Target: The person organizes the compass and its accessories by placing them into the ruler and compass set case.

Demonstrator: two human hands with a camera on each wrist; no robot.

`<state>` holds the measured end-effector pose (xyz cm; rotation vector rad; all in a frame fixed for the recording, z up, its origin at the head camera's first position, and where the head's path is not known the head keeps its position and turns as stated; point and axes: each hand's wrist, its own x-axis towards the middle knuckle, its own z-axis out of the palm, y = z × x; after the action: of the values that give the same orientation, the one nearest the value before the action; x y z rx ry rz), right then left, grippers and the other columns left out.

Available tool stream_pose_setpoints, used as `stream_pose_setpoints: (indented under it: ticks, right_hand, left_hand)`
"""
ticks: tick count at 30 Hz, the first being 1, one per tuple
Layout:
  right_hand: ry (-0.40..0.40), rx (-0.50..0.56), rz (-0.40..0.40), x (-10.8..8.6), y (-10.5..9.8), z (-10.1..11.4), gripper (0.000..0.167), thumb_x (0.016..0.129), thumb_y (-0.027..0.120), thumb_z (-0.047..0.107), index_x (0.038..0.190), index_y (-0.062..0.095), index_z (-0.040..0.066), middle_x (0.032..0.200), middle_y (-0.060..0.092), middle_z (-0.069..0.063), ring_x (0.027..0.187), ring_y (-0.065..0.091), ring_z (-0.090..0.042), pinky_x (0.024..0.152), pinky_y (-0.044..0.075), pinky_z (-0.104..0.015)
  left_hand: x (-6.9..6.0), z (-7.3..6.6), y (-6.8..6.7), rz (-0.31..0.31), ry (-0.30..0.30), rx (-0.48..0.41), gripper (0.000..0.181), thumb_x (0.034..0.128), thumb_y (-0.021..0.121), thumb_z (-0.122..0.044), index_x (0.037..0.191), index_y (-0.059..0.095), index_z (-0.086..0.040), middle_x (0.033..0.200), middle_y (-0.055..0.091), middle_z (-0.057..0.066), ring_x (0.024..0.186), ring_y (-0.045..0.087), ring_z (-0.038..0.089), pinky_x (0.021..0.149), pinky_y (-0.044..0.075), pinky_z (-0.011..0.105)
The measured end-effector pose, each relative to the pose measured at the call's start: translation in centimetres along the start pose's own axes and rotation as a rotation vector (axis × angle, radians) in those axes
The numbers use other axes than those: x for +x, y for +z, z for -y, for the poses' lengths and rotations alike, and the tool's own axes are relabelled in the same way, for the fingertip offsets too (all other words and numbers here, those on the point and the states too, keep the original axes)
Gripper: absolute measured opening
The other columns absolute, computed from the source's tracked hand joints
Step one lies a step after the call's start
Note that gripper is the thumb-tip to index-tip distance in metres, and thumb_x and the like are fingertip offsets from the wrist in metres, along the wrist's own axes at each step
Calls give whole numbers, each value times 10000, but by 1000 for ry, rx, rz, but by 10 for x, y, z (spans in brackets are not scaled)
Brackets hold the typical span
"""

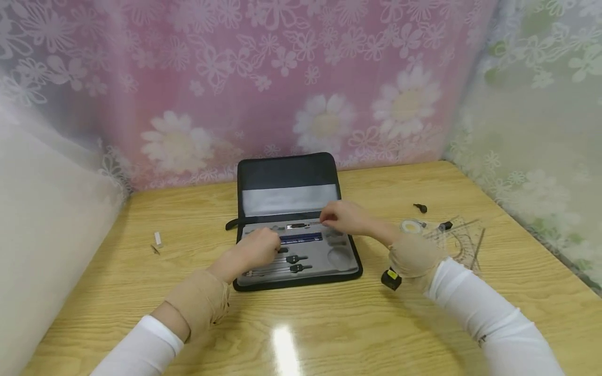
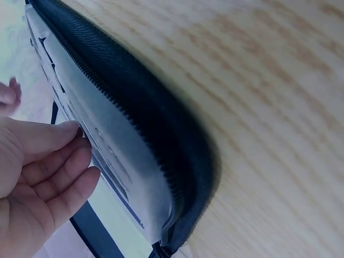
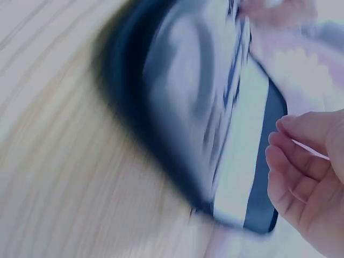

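Observation:
An open black zip case [image 1: 301, 284] lies on the table, its grey tray [image 1: 324, 261] facing up. Over the tray's left side, my left hand [image 1: 261, 246] pinches a small dark-headed compass [image 1: 283, 250] between thumb and forefinger; the fingers hide most of it. Two more compasses [image 1: 297, 268] lie just nearer. My right hand [image 1: 345, 216] hovers at the tray's upper right, by a slim metal-and-black drawing tool [image 1: 297, 226]. In the right wrist view its fingers [image 3: 290, 142] bend loosely, with nothing seen between them. A blue scale ruler [image 1: 303, 238] sits mid-tray.
Right of the case lie a small black box with a yellow label [image 1: 391, 279], a tape roll [image 1: 411, 226], clear set squares and a protractor [image 1: 463, 243], and a small black piece [image 1: 420, 208]. At left are a white eraser-like block [image 1: 157, 238] and a small metal piece [image 1: 155, 249].

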<state>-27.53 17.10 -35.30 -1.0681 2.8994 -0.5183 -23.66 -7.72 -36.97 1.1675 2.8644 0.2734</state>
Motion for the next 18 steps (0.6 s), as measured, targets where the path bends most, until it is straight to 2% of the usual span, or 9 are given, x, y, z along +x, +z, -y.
stream_pose_setpoints:
  ticks: [3, 8, 12, 16, 18]
  right_hand:
    - [59, 18, -33, -19, -14, -28, 120, 871, 608, 73, 935, 684, 7, 891, 665, -79, 807, 608, -208, 725, 487, -380]
    - [207, 26, -57, -52, -35, -76, 164, 880, 582, 56, 989, 662, -38, 921, 665, -141, 865, 620, -300, 763, 479, -450]
    - [304, -15, -38, -73, -46, -106, 203, 888, 567, 54, 1024, 643, -76, 966, 648, -207, 903, 602, -366, 778, 465, -485]
    - [374, -62, -2, -86, -52, -122, 211, 883, 565, 41, 1022, 633, -101, 972, 634, -244, 907, 589, -401, 771, 460, -501]
    - [388, -85, 24, -91, -53, -127, 152, 869, 575, 29, 927, 651, -89, 835, 634, -198, 765, 596, -346, 688, 475, -460]
  left_hand:
    - [-1, 0, -1, -6, -7, -2, 466, 793, 529, 89, 517, 259, -172, 525, 175, -67, 487, 176, 81, 445, 178, 219]
    - [-2, 0, -1, -14, -8, 3, 466, 796, 547, 79, 514, 268, -165, 528, 181, -65, 491, 184, 83, 449, 177, 220]
    - [-3, 0, 1, -19, -6, -16, 385, 799, 551, 80, 513, 398, -127, 529, 240, -61, 496, 222, 83, 454, 198, 223]
    - [-4, 0, 2, -28, -11, -18, 250, 801, 567, 73, 600, 619, -66, 558, 434, -55, 532, 321, 89, 481, 296, 232]
    - [-4, 1, 2, -32, -11, -21, 205, 801, 576, 70, 663, 680, -40, 608, 541, -25, 556, 380, 93, 505, 362, 242]
